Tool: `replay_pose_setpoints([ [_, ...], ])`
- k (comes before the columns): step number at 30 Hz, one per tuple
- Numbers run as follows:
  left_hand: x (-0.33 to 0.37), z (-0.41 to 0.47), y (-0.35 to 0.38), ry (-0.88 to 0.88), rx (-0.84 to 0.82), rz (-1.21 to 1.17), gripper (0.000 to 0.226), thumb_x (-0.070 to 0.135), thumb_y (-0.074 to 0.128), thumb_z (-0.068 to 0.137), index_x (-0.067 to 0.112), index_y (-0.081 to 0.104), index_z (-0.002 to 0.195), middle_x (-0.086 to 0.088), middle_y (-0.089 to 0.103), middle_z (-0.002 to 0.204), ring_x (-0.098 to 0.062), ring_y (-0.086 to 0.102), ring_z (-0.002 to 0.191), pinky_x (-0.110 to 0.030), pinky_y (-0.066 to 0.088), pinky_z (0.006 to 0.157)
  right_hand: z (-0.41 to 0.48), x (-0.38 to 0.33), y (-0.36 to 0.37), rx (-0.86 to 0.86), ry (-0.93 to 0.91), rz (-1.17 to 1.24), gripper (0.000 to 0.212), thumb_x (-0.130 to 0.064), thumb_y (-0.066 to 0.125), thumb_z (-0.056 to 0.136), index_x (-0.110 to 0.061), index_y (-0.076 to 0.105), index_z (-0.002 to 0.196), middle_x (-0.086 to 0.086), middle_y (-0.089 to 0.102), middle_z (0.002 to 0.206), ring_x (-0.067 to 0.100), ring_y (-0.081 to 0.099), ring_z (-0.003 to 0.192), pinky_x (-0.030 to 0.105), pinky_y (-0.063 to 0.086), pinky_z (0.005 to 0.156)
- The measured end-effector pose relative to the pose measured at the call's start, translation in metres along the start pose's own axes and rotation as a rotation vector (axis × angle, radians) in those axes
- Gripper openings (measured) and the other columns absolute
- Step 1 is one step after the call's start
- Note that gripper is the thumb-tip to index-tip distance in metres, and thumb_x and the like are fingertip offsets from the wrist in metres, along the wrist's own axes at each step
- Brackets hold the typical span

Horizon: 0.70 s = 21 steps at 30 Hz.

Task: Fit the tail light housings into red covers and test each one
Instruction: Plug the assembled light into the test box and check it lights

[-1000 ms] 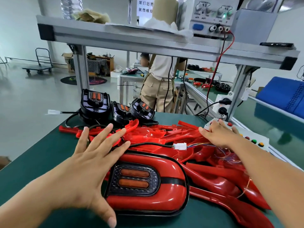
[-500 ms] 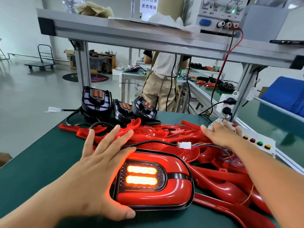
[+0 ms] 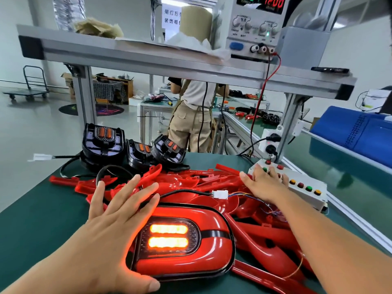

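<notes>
Head: green mat (image 3: 42,225), red covers (image 3: 191,183), grey floor (image 3: 31,128)

left hand (image 3: 110,221) flat, splayed | right hand (image 3: 264,184) outstretched, palm down, apparently flat

A left hand (image 3: 110,225) steadies a glowing tail light (image 3: 182,242) while the right hand (image 3: 265,183) presses a button box (image 3: 305,187)
</notes>
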<state>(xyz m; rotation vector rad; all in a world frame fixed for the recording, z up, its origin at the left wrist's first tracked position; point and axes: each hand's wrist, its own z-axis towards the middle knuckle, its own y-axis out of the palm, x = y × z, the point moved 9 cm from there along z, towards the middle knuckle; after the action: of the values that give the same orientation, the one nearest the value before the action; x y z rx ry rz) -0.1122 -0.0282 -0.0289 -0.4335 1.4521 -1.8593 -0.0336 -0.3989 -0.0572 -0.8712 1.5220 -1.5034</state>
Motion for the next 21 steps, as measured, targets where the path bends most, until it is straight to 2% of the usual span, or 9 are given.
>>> replay_pose_setpoints([
  [4, 0.001, -0.004, -0.003, -0.006, 0.054, -0.041, 0.125, 0.102, 0.036, 0.055, 0.009, 0.057, 0.136, 0.002, 0.050, 0.139, -0.027, 0.024, 0.144, -0.060, 0.001, 0.110, -0.003, 0.002, 0.003, -0.029, 0.008, -0.009, 0.090, -0.080, 0.005, 0.084, -0.024, 0.004, 0.155, 0.000, 0.017, 0.163, 0.024, -0.009, 0.150, 0.055, -0.006, 0.114],
  [11, 0.004, -0.009, -0.010, 0.031, 0.139, -0.067, 0.115, 0.100, 0.039, 0.056, 0.018, 0.061, 0.133, 0.012, 0.053, 0.122, -0.022, 0.033, 0.137, -0.062, 0.001, 0.111, -0.005, -0.001, 0.001, -0.056, -0.029, -0.116, 0.092, -0.080, 0.002, 0.083, -0.023, -0.003, 0.155, -0.004, -0.004, 0.164, 0.026, -0.004, 0.151, 0.057, -0.002, 0.114],
  [15, 0.003, -0.010, -0.010, 0.023, 0.132, -0.076, 0.113, 0.100, 0.040, 0.057, 0.022, 0.057, 0.137, 0.014, 0.057, 0.121, -0.018, 0.034, 0.138, -0.063, 0.001, 0.111, -0.003, -0.006, 0.000, -0.070, -0.058, -0.198, 0.094, -0.082, 0.000, 0.081, -0.025, 0.000, 0.156, -0.004, 0.001, 0.164, 0.032, 0.003, 0.150, 0.055, 0.004, 0.115],
  [21, 0.002, -0.012, -0.008, 0.001, 0.117, -0.074, 0.113, 0.099, 0.036, 0.059, 0.021, 0.055, 0.138, 0.018, 0.054, 0.127, -0.016, 0.030, 0.141, -0.062, -0.001, 0.112, -0.003, -0.006, -0.002, -0.059, -0.064, -0.204, 0.096, -0.083, -0.001, 0.080, -0.024, 0.004, 0.155, -0.001, 0.013, 0.163, 0.030, 0.010, 0.149, 0.053, 0.009, 0.115],
])
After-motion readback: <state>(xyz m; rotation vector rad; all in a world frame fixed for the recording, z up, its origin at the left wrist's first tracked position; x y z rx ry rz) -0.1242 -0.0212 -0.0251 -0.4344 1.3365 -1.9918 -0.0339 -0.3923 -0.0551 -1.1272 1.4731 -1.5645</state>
